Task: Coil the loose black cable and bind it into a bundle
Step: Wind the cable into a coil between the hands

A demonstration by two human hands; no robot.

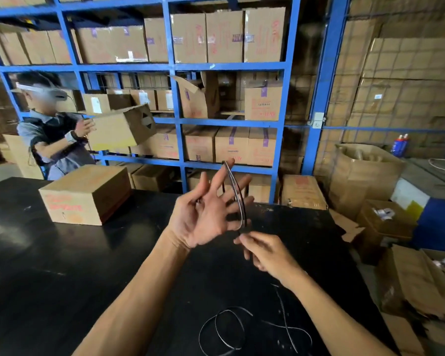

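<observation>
The black cable [238,195] loops around the spread fingers of my left hand [208,214], which is raised above the black table [62,265] with its palm toward me. The loop runs from the fingertip down to my right hand [265,251]. That hand pinches the cable just below and right of the left palm. The rest of the cable [225,330] lies in loose curls on the table near my forearms, close to the front edge.
A cardboard box [85,194] sits on the table at the left. Another person [52,129] behind the table holds a box by the blue shelving [177,119]. Open cartons and flattened cardboard [409,278] crowd the floor at the right.
</observation>
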